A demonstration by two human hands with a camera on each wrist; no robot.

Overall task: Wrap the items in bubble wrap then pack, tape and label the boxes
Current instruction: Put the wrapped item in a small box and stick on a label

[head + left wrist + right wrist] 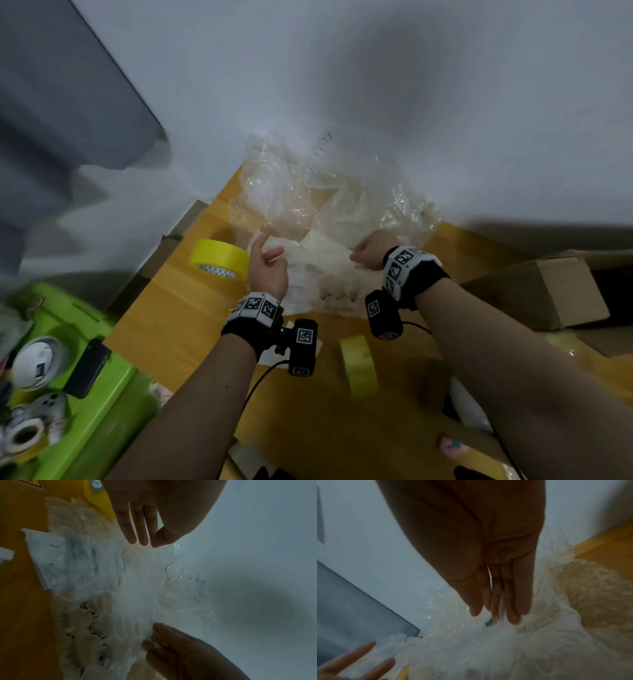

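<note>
Pen dashes [337, 295] mark bubble wrap [308, 205], unreadable.

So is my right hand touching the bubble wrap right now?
Touching. The left wrist view shows the right hand pinching the bubble wrap between thumb and fingertip, with no gap.

Bare table [178, 308] at lower left; yellow tape roll [219, 258] just left of the bubble wrap [308, 205], cardboard box [548, 291] at right.
</note>
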